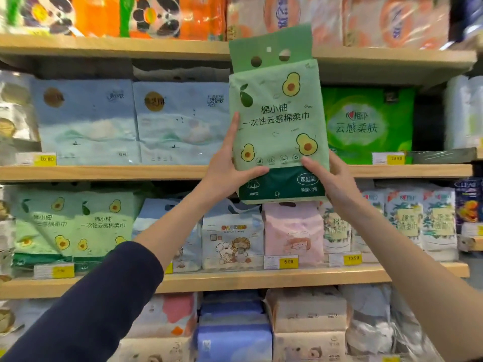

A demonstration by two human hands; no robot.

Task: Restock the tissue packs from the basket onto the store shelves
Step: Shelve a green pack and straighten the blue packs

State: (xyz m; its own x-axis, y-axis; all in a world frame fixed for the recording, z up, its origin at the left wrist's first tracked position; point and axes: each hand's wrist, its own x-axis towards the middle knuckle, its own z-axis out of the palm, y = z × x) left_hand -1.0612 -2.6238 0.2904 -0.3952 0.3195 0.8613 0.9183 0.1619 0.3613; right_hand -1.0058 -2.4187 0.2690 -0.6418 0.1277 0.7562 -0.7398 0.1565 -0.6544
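I hold a pale green tissue pack (278,118) printed with avocados upright in front of the second wooden shelf (130,172). My left hand (231,165) grips its lower left edge, thumb across the front. My right hand (332,178) grips the lower right corner, thumb on the front. The pack covers a gap between blue packs (180,121) and a bright green pack (371,124). Two matching avocado packs (75,226) stand on the shelf below at the left. The basket is out of view.
The top shelf (392,58) carries large orange and panda-printed bundles (156,17). Below my hands stand a cartoon pack (232,239), a pink pack (292,231) and floral white packs (418,220). Yellow price tags (287,262) line the shelf edges. Beige and blue packs (235,335) fill the lowest shelf.
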